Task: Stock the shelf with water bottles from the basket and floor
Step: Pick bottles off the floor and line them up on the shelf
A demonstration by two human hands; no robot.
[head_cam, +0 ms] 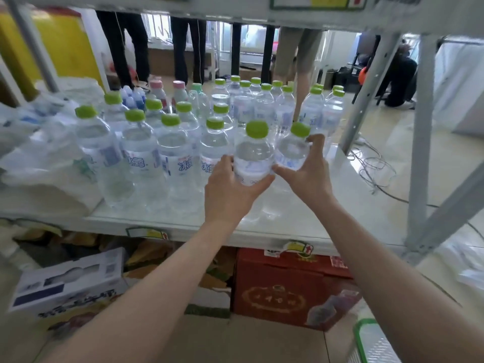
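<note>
1. A green-capped bottle (252,155) is gripped by the left hand (230,189) above the shelf (327,218) front.
2. A second bottle (292,150), just right, is clasped by the right hand (307,171).
3. Stocked bottles (146,142) are ranged left and far.

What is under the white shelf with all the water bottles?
Under the white metal shelf sit a red cardboard box, a white printed box and yellowish packages. Anything behind them is hidden.

White shelf (301,218), green-capped water bottles (172,155)
</note>
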